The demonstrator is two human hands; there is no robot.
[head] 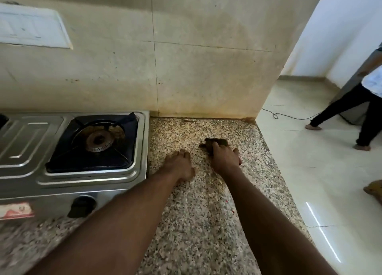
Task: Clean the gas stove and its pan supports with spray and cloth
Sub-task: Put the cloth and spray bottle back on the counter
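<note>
A steel gas stove [68, 183] stands on the speckled granite counter [202, 223] at the left. Its right burner [99, 140] sits in a dark square pan support [62, 161]. A black knob [82, 206] is on the stove's front. To the right of the stove, my right hand [224, 158] presses down on a dark brown cloth [216, 143] lying on the counter. My left hand [180, 164] rests flat on the counter beside it, fingers together, holding nothing. No spray bottle is in view.
A stained tiled wall [206, 68] backs the counter. The counter's right edge [275, 161] drops to a pale tiled floor, where another person's legs [351, 113] stand near a cable [285, 114]. A white switch plate [33, 26] is on the wall at upper left.
</note>
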